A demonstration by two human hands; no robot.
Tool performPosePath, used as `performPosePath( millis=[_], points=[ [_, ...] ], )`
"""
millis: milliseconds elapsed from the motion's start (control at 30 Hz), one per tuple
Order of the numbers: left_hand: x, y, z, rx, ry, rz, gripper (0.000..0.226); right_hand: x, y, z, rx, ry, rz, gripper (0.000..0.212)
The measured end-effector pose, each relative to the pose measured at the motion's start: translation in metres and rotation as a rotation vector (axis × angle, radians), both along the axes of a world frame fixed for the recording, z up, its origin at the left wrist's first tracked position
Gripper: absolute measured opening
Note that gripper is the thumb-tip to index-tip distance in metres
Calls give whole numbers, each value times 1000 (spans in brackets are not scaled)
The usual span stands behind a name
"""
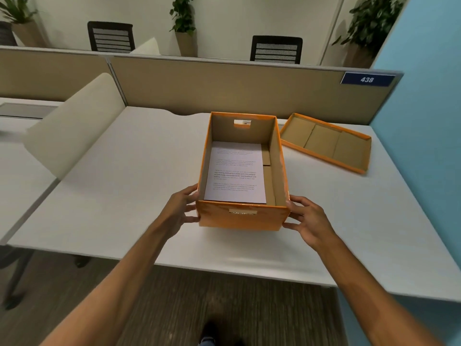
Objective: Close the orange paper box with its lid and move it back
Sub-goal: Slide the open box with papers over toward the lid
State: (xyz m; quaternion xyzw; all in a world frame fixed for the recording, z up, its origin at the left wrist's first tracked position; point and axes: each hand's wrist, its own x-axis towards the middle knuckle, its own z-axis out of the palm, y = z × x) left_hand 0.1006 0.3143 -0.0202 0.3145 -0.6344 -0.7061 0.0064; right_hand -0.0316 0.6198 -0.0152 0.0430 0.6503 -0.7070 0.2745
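Observation:
The orange paper box (pixel 243 218) stands open on the white desk (pixel 119 196), near its front edge, with a printed sheet (pixel 235 173) lying flat inside. My left hand (pixel 180 211) grips the box's near left corner. My right hand (pixel 308 222) grips its near right corner. The orange lid (pixel 326 143) lies upside down on the desk to the right of the box and behind it, apart from it, brown inside facing up.
A beige partition (pixel 224 86) with a blue sign "438" (pixel 366 79) runs along the desk's back. A cream chair back (pixel 74 126) leans at the desk's left side. A blue wall (pixel 424 96) borders the right. Chairs and potted plants stand beyond the partition.

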Motion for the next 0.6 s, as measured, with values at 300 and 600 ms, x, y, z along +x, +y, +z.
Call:
performPosePath(
  millis=[300,600],
  points=[
    [18,15,-13,16,-55,15,44,26,8,-17,42,-34,-38,23],
    [31,23,-15,5,-52,-40,66,42,6,-28,87,-7,-60,18]
  ],
)
